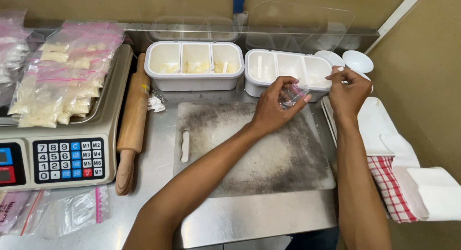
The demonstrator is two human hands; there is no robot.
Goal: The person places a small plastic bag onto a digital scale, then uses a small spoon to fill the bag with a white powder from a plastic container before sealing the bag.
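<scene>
At the far edge of a steel counter, a person's left hand pinches a small clear bag just in front of a white three-part tub, while the right hand is closed on a thin white spoon handle at the tub's right-hand compartment. The bag looks limp and its mouth narrow, so powder could well miss it and fall on the worn cutting board below; a loose pinch might also let the bag slip. The right tub holds white powder in its right compartment, with a white scoop standing in its left one; the middle seems nearly bare. A second tub, to the left along the same edge, carries pale yellow crumbly stuff in all three parts, and both clear lids stand tipped back against the wall. Toward the left edge, filled pink-striped bags are heaped on a scale, a rolling pin lying beside it. Empty bags lie at the near left corner; a checked cloth hangs off the right edge
</scene>
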